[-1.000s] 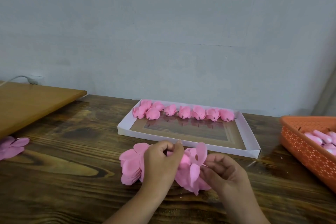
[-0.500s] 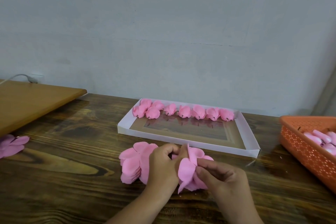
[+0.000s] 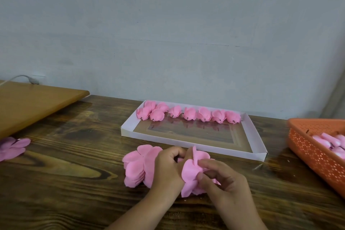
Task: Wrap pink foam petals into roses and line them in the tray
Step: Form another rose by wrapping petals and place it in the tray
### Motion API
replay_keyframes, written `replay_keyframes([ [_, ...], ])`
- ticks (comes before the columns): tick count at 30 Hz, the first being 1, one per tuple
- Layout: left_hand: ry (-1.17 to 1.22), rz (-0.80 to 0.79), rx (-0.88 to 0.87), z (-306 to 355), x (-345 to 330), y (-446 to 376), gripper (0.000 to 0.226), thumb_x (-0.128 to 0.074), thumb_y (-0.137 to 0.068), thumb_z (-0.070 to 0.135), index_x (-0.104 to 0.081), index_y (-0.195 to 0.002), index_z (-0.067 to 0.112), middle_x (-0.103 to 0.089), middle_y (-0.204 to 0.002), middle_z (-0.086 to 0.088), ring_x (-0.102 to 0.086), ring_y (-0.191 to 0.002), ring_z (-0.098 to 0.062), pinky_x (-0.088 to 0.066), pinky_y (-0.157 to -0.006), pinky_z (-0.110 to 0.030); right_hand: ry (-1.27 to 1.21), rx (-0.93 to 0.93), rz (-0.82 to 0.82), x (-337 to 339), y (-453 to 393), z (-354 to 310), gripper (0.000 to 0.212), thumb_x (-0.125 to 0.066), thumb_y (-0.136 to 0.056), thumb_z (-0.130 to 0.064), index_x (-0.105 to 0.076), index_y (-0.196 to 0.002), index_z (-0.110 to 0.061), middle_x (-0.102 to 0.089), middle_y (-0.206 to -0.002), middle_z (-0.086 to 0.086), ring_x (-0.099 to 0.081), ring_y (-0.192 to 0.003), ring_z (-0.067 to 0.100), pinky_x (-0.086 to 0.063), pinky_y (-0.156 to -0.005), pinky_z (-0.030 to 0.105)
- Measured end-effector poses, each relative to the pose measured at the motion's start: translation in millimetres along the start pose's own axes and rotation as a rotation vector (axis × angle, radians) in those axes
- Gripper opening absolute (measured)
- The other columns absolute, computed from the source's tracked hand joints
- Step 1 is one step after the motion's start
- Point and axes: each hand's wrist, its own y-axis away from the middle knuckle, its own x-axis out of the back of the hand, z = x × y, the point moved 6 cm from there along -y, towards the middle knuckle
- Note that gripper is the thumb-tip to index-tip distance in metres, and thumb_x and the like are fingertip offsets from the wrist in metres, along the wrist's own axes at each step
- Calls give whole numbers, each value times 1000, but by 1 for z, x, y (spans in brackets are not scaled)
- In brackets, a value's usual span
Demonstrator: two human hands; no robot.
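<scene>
Near front edge of the desk (image 3: 56,183): my left hand (image 3: 168,170) curls its fingers round the pink foam petal piece (image 3: 190,173); my right hand (image 3: 224,181) pinches the same piece from the right side. Stack of flat petals (image 3: 137,166) lies just left of the left hand, touching it. White tray (image 3: 257,144) sits toward the back edge, finished roses (image 3: 188,114) lined along its far wall. Orange basket (image 3: 313,153) at the right edge; loose petals (image 3: 13,147) at the left edge.
</scene>
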Motion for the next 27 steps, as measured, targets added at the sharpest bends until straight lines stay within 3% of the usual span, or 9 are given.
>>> replay_keyframes([
  [2, 7, 9, -16, 0, -1, 0, 28, -72, -87, -1, -68, -61, 8, -61, -49, 16, -58, -54, 2, -47, -55, -16, -52, -40, -7, 0, -1, 5, 46, -75, -81, -2, -74, -89, -47, -77, -78, -1, -74, -74, 16, -60, -68, 25],
  [4, 36, 40, -29, 1, -2, 2, 37, -74, -89, 9, -65, -55, 22, -61, -50, 12, -59, -54, 0, -48, -54, -17, -48, -50, 4, 1, -3, 8, 48, -76, -81, -4, -73, -87, -52, -77, -77, -4, -74, -76, 15, -59, -67, 24],
  [6, 104, 32, -7, 2, -6, 2, 37, -75, -86, 30, -66, -51, 27, -63, -53, 10, -61, -56, 0, -50, -55, -16, -50, -60, 10, 2, -5, 10, 46, -77, -81, -7, -73, -88, -52, -78, -79, -5, -74, -80, 17, -61, -72, 32],
  [9, 226, -5, 83, 1, -7, 3, 36, -65, -70, 61, -76, -64, 28, -71, -64, 5, -65, -63, -1, -51, -57, -16, -50, -46, 30, 8, -7, 10, 39, -77, -81, -6, -77, -87, -45, -78, -82, -5, -74, -80, 18, -62, -73, 39],
  [15, 330, -182, 173, 0, -11, 1, 55, -49, -71, 77, -81, -85, 35, -80, -88, 1, -76, -86, -10, -61, -73, -24, -72, -19, 60, 19, -11, 11, 27, -77, -80, -6, -77, -96, -28, -78, -87, -6, -74, -81, 14, -61, -69, 28],
  [18, 308, -237, 111, 6, -11, 2, 41, -65, -76, 73, -80, -90, 37, -79, -92, 6, -75, -90, -7, -58, -72, -18, -80, -4, 66, 21, -12, 11, 27, -76, -80, -4, -78, -96, -26, -78, -86, -4, -74, -80, 16, -60, -67, 27],
  [20, 243, -261, 70, 8, -10, 3, 28, -76, -75, 56, -78, -97, 37, -79, -95, 8, -74, -92, -6, -56, -72, -17, -77, 11, 63, 22, -12, 10, 27, -75, -81, -4, -78, -96, -26, -78, -86, -3, -74, -79, 15, -61, -69, 29],
  [23, 225, -281, 78, 4, -11, 2, 19, -75, -81, 37, -78, -100, 36, -79, -98, 7, -73, -95, -8, -57, -76, -19, -101, 10, 68, 23, -13, 12, 28, -76, -80, -4, -77, -95, -29, -78, -86, -3, -74, -80, 16, -61, -69, 30],
  [27, 211, -291, 74, 1, -12, 2, 16, -76, -85, 32, -78, -100, 37, -79, -99, 8, -73, -97, -7, -57, -76, -19, -133, 31, 44, 19, -11, 9, 32, -74, -83, -8, -77, -97, -37, -78, -93, -3, -74, -85, 17, -61, -69, 30],
])
